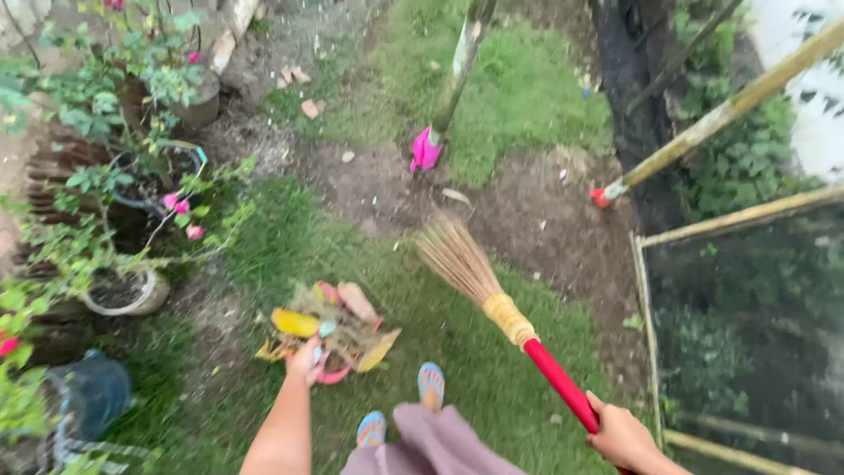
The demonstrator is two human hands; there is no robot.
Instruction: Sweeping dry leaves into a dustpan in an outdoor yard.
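Note:
My right hand (626, 437) grips the red handle of a straw broom (492, 295), whose bristle fan rests on the grass ahead of me. Over on the other side, my left hand (304, 361) holds a pink dustpan (334, 374) low against the grass. On the pan lies a heap of dry leaves and litter (332, 324), yellow and brown. My feet in blue flip-flops (430, 381) stand just behind the heap.
Potted plants with pink flowers (132, 176) crowd the left side, with a pale pot (132, 295) and a dark bucket (88, 396) nearer. Bamboo poles (457, 70) stand ahead on bare soil. A netted bamboo frame (738, 334) fills the right.

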